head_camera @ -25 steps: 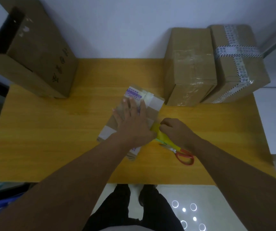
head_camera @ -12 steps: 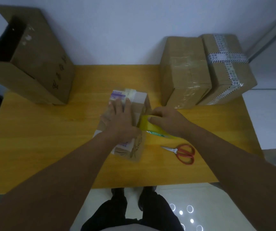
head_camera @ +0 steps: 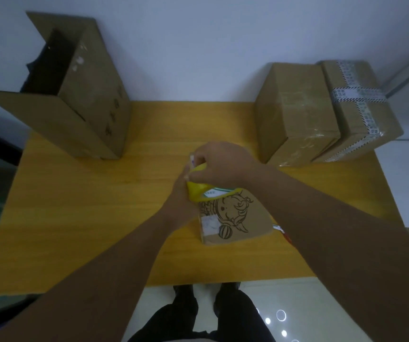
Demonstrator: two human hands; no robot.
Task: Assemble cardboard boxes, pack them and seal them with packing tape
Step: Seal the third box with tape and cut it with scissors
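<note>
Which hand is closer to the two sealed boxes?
Right. The right hand, gripping the tape, is left of the sealed boxes; the left hand is farther left, past it.

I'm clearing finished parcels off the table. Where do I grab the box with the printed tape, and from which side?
Likely from the right and the front. The box with the printed tape stands against the plain box on its left, so that face is blocked; its right and near faces are bare. Clasp those two with flat palms.
</note>
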